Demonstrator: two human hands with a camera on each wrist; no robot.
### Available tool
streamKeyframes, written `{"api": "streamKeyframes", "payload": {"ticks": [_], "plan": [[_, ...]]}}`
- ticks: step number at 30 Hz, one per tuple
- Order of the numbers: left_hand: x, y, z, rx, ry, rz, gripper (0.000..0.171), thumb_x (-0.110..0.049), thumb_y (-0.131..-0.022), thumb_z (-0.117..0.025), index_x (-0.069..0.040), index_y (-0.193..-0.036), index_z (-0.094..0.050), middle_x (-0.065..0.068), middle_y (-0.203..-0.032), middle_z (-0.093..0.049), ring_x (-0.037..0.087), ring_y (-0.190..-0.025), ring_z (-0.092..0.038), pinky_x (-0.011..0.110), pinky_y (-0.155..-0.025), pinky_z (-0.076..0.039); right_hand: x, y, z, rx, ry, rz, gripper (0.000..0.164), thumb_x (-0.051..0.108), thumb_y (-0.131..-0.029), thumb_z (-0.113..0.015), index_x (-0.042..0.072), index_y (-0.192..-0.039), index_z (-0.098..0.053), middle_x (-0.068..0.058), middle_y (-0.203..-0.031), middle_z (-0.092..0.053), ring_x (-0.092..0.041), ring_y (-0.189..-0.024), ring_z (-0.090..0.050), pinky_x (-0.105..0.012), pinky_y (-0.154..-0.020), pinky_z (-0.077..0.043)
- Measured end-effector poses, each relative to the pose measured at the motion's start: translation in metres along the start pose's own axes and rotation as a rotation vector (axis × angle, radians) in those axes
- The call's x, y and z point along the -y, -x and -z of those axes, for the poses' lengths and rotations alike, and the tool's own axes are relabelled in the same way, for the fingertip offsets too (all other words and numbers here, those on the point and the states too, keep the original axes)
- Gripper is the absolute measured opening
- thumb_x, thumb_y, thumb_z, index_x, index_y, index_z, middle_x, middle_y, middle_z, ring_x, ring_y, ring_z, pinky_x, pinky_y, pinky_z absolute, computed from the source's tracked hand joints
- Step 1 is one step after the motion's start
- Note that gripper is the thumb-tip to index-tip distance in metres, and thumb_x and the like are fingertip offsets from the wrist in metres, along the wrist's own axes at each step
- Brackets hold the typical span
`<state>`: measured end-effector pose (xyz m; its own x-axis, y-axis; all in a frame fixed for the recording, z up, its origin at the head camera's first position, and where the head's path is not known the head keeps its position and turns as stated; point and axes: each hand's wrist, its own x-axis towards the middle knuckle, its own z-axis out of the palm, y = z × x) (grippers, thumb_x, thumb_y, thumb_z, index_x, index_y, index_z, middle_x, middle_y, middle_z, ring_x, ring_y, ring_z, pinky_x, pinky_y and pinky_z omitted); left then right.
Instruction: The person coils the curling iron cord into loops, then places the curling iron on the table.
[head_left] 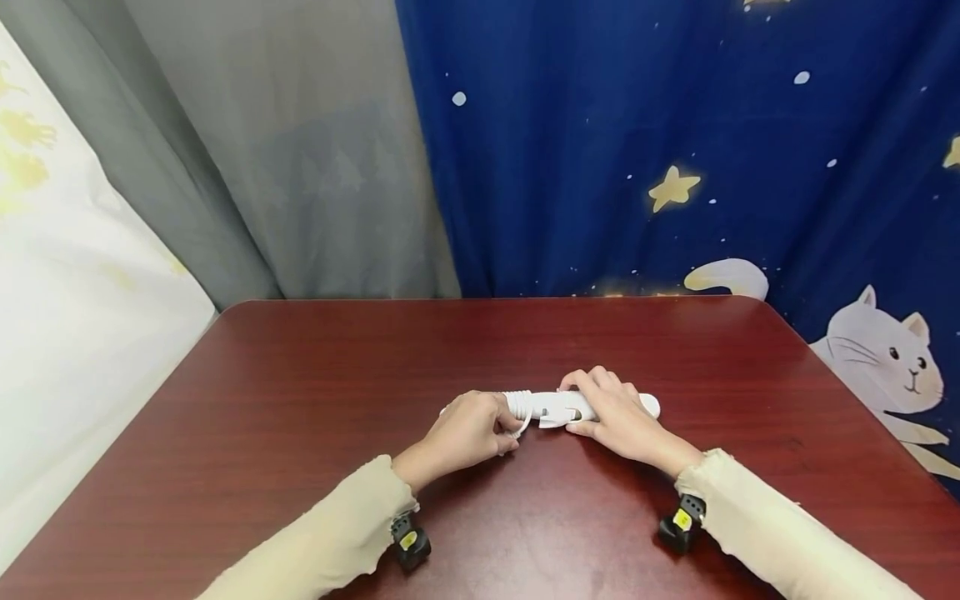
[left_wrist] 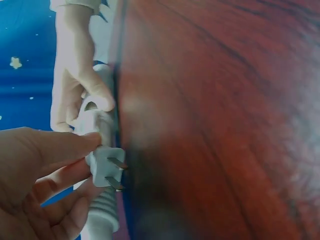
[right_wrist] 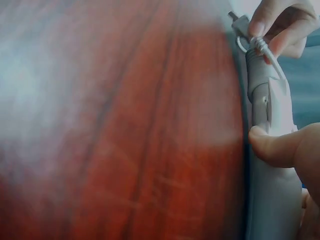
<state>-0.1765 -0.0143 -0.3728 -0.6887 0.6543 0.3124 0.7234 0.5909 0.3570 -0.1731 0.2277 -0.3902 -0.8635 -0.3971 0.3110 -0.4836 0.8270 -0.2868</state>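
Observation:
A white curling iron [head_left: 547, 407] lies crosswise on the table, its cord [right_wrist: 276, 65] wound in loops around its left part. My left hand [head_left: 472, 427] is at that wound end, and in the left wrist view its thumb and fingers pinch the white two-pin plug [left_wrist: 106, 166], with both metal prongs bare. Around the thicker right part of the iron, my right hand [head_left: 618, 418] keeps a grip, thumb [right_wrist: 275, 147] on the near side and fingers over the far side. The iron's rounded right tip sticks out past that hand.
The dark red wooden table [head_left: 337, 358] extends to both sides and behind the hands. Grey [head_left: 322, 167] and blue starry [head_left: 570, 167] curtains hang behind it, with a white cloth [head_left: 75, 333] at left. Each wrist wears a small black camera [head_left: 410, 542].

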Motion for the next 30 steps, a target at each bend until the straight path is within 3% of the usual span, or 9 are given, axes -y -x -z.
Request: {"api": "streamKeyframes", "payload": {"ticks": [10, 15, 20, 24, 30], "plan": [[0.004, 0.004, 0.026, 0.102, 0.042, 0.018, 0.016, -0.017, -0.068, -0.077, -0.015, -0.085, -0.076, -0.01, -0.076, -0.059, 0.005, -0.063, -0.051, 0.02, -0.055, -0.041, 0.005, 0.002, 0.004, 0.026, -0.042, -0.002, 0.053, 0.027, -0.065, -0.083, 0.021, -0.106, -0.05, -0.003, -0.094, -0.046, -0.022, -0.089, -0.043, -0.038, -0.069, -0.034], [0.018, 0.001, 0.04, 0.115, 0.061, 0.083, 0.017, -0.014, -0.068, -0.073, -0.014, -0.085, -0.075, -0.007, -0.081, -0.062, 0.01, -0.071, -0.054, 0.023, -0.062, -0.043, 0.007, 0.002, 0.008, 0.053, -0.037, -0.014, 0.051, 0.03, -0.064, -0.083, 0.02, -0.101, -0.05, -0.001, -0.091, -0.045, -0.022, -0.086, -0.043, -0.037, -0.068, -0.034], [0.042, -0.003, 0.044, 0.176, 0.208, 0.139, 0.017, -0.007, -0.07, -0.07, -0.009, -0.086, -0.074, -0.003, -0.08, -0.067, 0.007, -0.072, -0.059, 0.022, -0.064, -0.047, 0.009, 0.002, 0.008, 0.057, -0.02, -0.026, 0.051, 0.032, -0.063, -0.083, 0.021, -0.1, -0.05, 0.001, -0.089, -0.045, -0.021, -0.086, -0.043, -0.036, -0.067, -0.033], [0.055, -0.008, 0.046, 0.241, 0.353, 0.139, 0.016, -0.005, -0.074, -0.067, -0.003, -0.089, -0.072, 0.001, -0.078, -0.068, 0.007, -0.071, -0.062, 0.022, -0.064, -0.049, 0.01, 0.003, 0.008, 0.065, -0.036, -0.032, 0.05, 0.031, -0.064, -0.083, 0.021, -0.1, -0.05, 0.001, -0.089, -0.046, -0.021, -0.086, -0.044, -0.037, -0.068, -0.034], [0.069, -0.018, 0.047, 0.27, 0.368, 0.146, 0.014, -0.003, -0.077, -0.066, -0.001, -0.089, -0.072, 0.004, -0.081, -0.069, 0.01, -0.074, -0.063, 0.022, -0.064, -0.049, 0.01, 0.004, 0.008, 0.083, -0.087, -0.006, 0.046, 0.026, -0.068, -0.081, 0.02, -0.101, -0.049, 0.001, -0.091, -0.046, -0.022, -0.088, -0.044, -0.038, -0.067, -0.033]]}}
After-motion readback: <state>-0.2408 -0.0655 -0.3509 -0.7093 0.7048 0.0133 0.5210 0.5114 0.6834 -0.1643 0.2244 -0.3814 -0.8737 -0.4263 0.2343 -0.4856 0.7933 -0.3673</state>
